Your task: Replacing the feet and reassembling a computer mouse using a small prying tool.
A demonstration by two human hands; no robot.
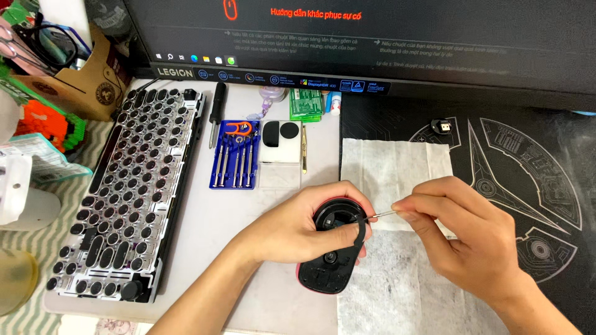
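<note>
Cluttered desk under a monitor: left hand clamps an upturned mouse near the front edge, its underside pad already peeling, right hand pinching a thin pick at its rim.

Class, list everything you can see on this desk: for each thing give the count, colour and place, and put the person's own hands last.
Computer mouse: one, black underside with red edge, turned over on the tissue, near centre.
Thin metal tool: one, silver, tip at the mouse's upper edge.
Tissue: one, white, spread on the desk mat.
Desk mat: one, black with pale line drawings, right.
Keyboard: one, black round keys, left.
Screwdriver set: one, blue tray, beside the keyboard.
Screwdriver: one, black handle, above the blue tray.
Monitor: one, dark, top.
USB dongle: one, black, on the mat.
Left hand: grips the mouse.
Right hand: pinches the thin metal tool.
</note>
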